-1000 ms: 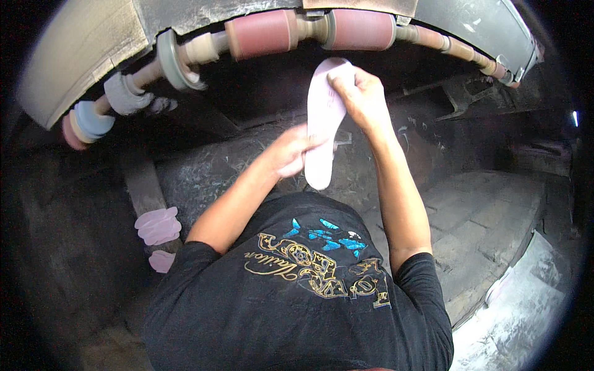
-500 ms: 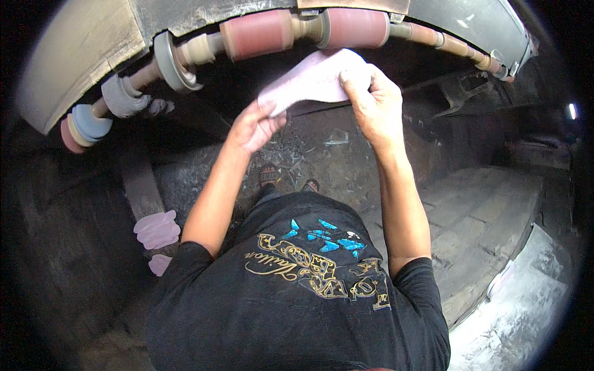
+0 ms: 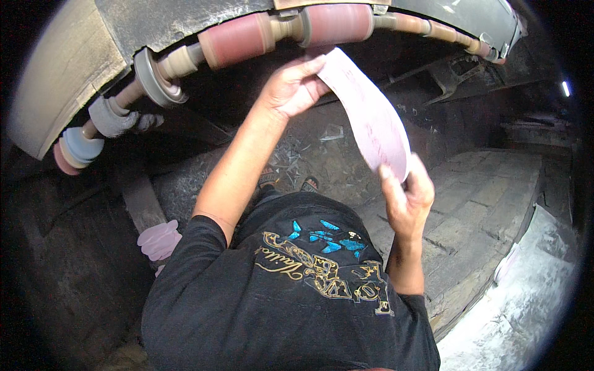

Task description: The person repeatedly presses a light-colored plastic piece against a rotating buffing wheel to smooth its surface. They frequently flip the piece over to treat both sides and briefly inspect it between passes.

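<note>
A thin pale pink shoe sole point(image 3: 369, 117) is stretched between both hands, running from below the drums down toward the right. My left hand point(image 3: 296, 86) pinches its far end between thumb and fingers. Around the near, rounded end my right hand point(image 3: 408, 198) is closed, the thumb lying on the upper face. The far tip is right beneath a red sanding drum point(image 3: 337, 28) that looks blurred as if spinning. Whether tip and drum touch, I cannot tell. Reddish streaks mark the sole's face.
A long shaft carries another red drum point(image 3: 238, 42), a grey wheel point(image 3: 159, 77) and smaller rollers under a curved metal hood point(image 3: 179, 25). Several pink soles point(image 3: 159, 240) are stacked at lower left. Scraps litter the floor; a whitish dusty surface point(image 3: 507, 309) lies at lower right.
The sole has swung from lying crosswise under the drum to slanting down rightward. My right hand came down toward my body; my left moved up and right to the drum.
</note>
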Action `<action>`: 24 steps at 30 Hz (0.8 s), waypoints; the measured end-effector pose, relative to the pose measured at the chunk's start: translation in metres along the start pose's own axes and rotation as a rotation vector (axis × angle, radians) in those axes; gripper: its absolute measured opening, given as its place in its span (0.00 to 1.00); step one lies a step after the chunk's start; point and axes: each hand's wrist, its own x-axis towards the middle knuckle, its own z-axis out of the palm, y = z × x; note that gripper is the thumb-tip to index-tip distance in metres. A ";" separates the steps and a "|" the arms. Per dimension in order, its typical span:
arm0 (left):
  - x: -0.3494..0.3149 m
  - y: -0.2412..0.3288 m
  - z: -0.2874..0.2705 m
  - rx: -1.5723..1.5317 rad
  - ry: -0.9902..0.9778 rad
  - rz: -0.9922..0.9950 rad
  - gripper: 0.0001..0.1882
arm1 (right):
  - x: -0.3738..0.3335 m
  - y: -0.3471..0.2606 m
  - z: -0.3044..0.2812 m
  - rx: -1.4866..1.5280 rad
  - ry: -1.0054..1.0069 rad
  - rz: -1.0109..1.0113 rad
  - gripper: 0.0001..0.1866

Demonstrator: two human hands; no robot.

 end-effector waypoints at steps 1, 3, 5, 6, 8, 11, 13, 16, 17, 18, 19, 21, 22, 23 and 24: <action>-0.002 -0.004 0.009 0.001 -0.014 -0.008 0.18 | -0.014 0.005 0.006 0.088 0.009 0.080 0.05; -0.007 -0.011 0.024 0.051 -0.014 -0.045 0.19 | -0.028 0.018 0.021 0.152 -0.175 0.285 0.09; -0.014 -0.023 0.038 0.193 0.028 -0.029 0.21 | -0.027 0.027 0.032 0.100 -0.305 0.346 0.12; -0.017 -0.028 0.042 0.215 0.032 -0.035 0.21 | -0.017 0.033 0.040 0.116 -0.293 0.343 0.14; -0.023 -0.036 0.045 0.267 0.127 -0.003 0.22 | 0.017 0.044 0.048 0.128 -0.223 0.267 0.18; -0.035 -0.045 0.037 0.260 0.276 0.086 0.21 | 0.078 0.057 0.075 0.322 -0.116 0.114 0.18; -0.052 -0.050 0.026 0.201 0.338 0.034 0.20 | 0.107 0.059 0.093 0.284 -0.228 0.193 0.18; -0.096 -0.047 0.004 0.156 0.304 -0.166 0.22 | 0.132 0.054 0.115 0.292 -0.245 0.186 0.18; -0.114 -0.050 0.000 0.182 0.302 -0.216 0.23 | 0.138 0.051 0.121 0.292 -0.228 0.205 0.18; -0.131 -0.052 -0.004 0.208 0.308 -0.277 0.24 | 0.142 0.049 0.124 0.271 -0.199 0.202 0.18; -0.146 -0.051 -0.008 0.178 0.317 -0.307 0.25 | 0.147 0.046 0.127 0.242 -0.175 0.223 0.17; -0.168 -0.045 -0.016 0.124 0.354 -0.393 0.26 | 0.147 0.042 0.127 0.227 -0.099 0.138 0.15; -0.173 -0.041 -0.022 0.131 0.380 -0.326 0.27 | 0.147 0.041 0.126 0.233 -0.099 0.133 0.14; -0.175 -0.035 -0.027 0.142 0.419 -0.266 0.27 | 0.145 0.039 0.124 0.259 -0.090 0.100 0.13; -0.176 -0.030 -0.033 0.141 0.434 -0.197 0.28 | 0.141 0.038 0.122 0.285 -0.081 0.068 0.13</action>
